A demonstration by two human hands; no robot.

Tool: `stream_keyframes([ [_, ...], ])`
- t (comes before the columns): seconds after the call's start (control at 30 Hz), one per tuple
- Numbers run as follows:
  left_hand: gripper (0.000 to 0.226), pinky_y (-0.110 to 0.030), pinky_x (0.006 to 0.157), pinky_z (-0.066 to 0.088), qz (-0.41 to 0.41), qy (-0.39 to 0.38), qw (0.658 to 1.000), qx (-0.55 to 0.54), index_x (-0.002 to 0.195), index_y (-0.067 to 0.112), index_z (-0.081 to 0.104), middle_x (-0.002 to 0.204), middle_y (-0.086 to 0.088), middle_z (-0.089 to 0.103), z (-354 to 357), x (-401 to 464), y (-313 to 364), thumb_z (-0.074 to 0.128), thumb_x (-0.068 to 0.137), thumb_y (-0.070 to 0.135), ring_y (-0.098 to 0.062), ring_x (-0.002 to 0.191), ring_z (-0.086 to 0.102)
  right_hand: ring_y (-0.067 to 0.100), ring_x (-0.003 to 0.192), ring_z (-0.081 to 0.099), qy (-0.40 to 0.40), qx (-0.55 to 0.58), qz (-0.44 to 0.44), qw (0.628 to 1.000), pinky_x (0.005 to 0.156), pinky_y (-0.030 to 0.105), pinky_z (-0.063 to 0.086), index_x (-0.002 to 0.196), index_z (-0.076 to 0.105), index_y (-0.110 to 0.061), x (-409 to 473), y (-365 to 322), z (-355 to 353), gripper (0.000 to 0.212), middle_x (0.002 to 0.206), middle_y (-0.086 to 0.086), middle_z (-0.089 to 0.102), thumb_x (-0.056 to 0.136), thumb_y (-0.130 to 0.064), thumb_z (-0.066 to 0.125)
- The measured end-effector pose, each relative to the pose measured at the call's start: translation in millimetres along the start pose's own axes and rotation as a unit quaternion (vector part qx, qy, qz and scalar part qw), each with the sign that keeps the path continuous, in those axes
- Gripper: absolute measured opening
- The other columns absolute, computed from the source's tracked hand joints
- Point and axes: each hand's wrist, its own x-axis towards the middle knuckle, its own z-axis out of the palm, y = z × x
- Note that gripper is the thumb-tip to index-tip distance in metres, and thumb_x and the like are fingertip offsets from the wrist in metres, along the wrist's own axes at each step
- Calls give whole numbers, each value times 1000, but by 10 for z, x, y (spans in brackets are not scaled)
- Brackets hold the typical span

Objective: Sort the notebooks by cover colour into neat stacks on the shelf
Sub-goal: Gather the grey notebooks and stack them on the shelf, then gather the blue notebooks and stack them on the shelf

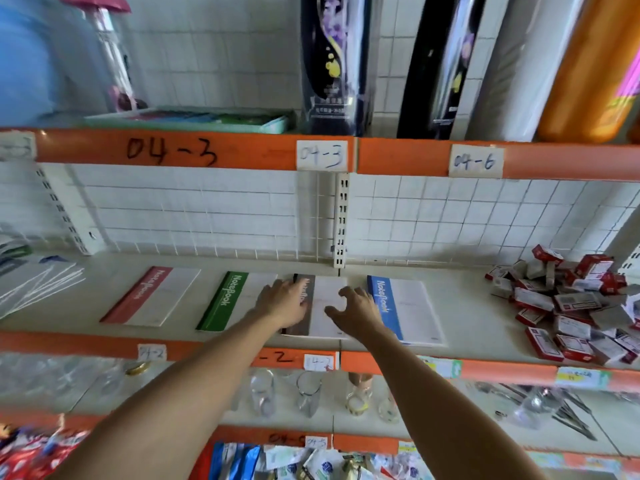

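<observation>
Four notebook stacks lie in a row on the white shelf (86, 306): a red-spined notebook (152, 296), a green-spined notebook (228, 299), a brown-spined notebook (323, 306) and a blue-spined notebook (405, 306). My left hand (282, 301) lies flat on the brown notebook's left edge, fingers spread. My right hand (356, 308) hovers over its right side, fingers curled and apart, partly over the blue notebook's spine. Neither hand grips anything that I can see.
A heap of small red and white boxes (571, 313) fills the shelf's right end. White straws or sticks in plastic (38, 282) lie at the left. Orange shelf rails (194, 150) run above and below. Glassware (308, 393) stands on the shelf beneath.
</observation>
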Motion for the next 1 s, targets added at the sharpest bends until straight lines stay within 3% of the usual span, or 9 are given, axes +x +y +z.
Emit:
stream_keyframes([
  [0.23, 41, -40, 91, 45, -44, -13, 999, 21, 125, 19, 49, 127, -9, 60, -212, -774, -1206, 50, 96, 47, -30, 114, 56, 31, 129, 45, -30, -8, -32, 999, 106, 38, 39, 140, 47, -16, -332, -1154, 623, 65, 141, 12, 48, 86, -47, 64],
  [0.37, 44, -42, 92, 43, -74, -9, 996, 43, 126, 17, 49, 125, -11, 59, -320, -1233, -1875, 47, 97, 50, -32, 116, 54, 30, 125, 49, -45, -26, -58, 997, 101, 38, 41, 140, 47, -18, -509, -1826, 1027, 65, 139, 10, 51, 86, -51, 63],
  [0.53, 48, -38, 95, 46, -102, 5, 993, 51, 130, 24, 53, 129, -4, 62, -483, -1726, -2642, 49, 94, 55, -29, 118, 57, 31, 129, 45, -56, -40, -88, 994, 106, 39, 36, 141, 46, -18, -704, -2604, 1493, 66, 140, 10, 50, 86, -51, 63],
  [0.73, 58, -42, 98, 46, -140, -44, 989, 31, 142, 21, 42, 134, -8, 57, -615, -2186, -3438, 44, 97, 57, -29, 123, 51, 30, 131, 44, -94, -61, -129, 985, 106, 43, 37, 145, 41, -19, -814, -3351, 1904, 67, 145, 8, 46, 89, -49, 63],
  [1.0, 53, -41, 96, 46, -198, -24, 979, 33, 136, 20, 47, 132, -6, 58, -829, -2372, -4551, 45, 96, 55, -29, 121, 52, 32, 131, 46, -125, -56, -164, 977, 109, 41, 38, 145, 42, -18, -631, -4285, 2534, 67, 145, 10, 46, 89, -47, 64],
])
